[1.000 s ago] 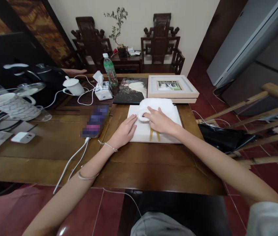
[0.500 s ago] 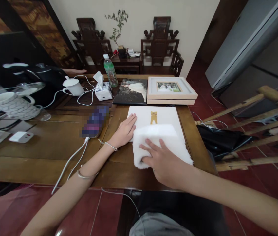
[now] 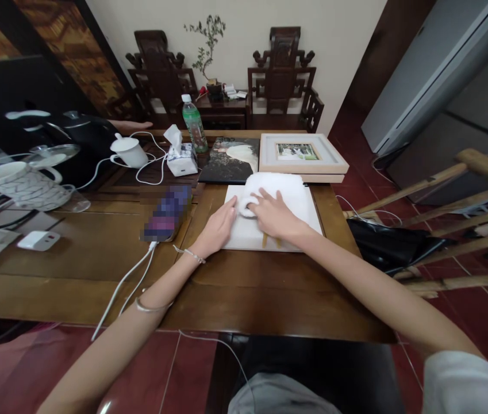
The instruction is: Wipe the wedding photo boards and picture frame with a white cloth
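A fluffy white cloth (image 3: 289,184) lies over the upper part of a flat white board (image 3: 244,236) on the table. My right hand (image 3: 273,214) presses on the cloth, fingers spread on top and the thumb side tucked into a fold. Below that hand, only the legs of a yellow cat figure (image 3: 265,240) show on the board; its upper part is hidden. At the board's left edge rests my left hand (image 3: 220,227), its fingers stretched out along the edge.
Behind the board lie a dark picture panel (image 3: 233,160) and stacked pale frames (image 3: 330,164). A phone (image 3: 166,215) with a white cable is on the left. Farther left stand a tissue box (image 3: 182,161), a bottle (image 3: 194,123), a lidded cup (image 3: 128,150) and a patterned mug (image 3: 23,184).
My right hand has pushed the cloth away from me, up the board, uncovering the board's near edge and covering the cat's upper part. My left hand has turned slightly onto its side at the edge.
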Demonstrator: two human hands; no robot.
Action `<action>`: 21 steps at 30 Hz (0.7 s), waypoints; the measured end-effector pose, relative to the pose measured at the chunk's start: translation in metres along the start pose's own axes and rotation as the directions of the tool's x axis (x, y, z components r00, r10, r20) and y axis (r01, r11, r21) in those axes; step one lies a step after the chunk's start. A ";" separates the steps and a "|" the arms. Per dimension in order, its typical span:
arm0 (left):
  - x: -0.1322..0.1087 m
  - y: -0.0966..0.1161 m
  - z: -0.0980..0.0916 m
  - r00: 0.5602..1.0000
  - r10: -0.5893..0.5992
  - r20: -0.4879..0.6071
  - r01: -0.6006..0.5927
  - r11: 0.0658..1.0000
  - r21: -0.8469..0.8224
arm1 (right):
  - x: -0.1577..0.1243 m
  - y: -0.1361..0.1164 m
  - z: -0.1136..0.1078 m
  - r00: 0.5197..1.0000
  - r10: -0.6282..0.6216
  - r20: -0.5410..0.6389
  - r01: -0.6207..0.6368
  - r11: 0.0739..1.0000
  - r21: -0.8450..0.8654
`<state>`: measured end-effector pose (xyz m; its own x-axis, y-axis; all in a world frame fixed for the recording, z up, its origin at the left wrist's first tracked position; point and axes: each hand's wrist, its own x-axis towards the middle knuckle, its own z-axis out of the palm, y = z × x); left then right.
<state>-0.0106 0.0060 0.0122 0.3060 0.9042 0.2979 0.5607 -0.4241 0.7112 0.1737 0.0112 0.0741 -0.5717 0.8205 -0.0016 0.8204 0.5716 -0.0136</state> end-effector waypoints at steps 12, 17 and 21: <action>-0.001 0.004 -0.003 0.975 0.026 -0.221 -0.075 0.974 -0.212 | -0.072 -0.059 -0.008 0.914 -0.403 0.036 0.401 0.915 0.053; -0.001 0.007 0.000 0.987 0.113 -0.117 -0.108 0.993 0.051 | -0.084 -0.039 -0.033 0.960 -0.244 0.134 0.225 0.963 0.147; -0.001 -0.001 0.004 0.994 0.112 -0.016 -0.108 0.983 0.149 | -0.060 -0.010 -0.042 0.988 -0.068 0.135 0.055 0.994 0.098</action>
<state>-0.0088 0.0059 0.0086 0.3542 0.8519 0.3857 0.6324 -0.5220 0.5723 0.1997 -0.0434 0.1167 -0.6227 0.7706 -0.1361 0.7825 0.6126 -0.1114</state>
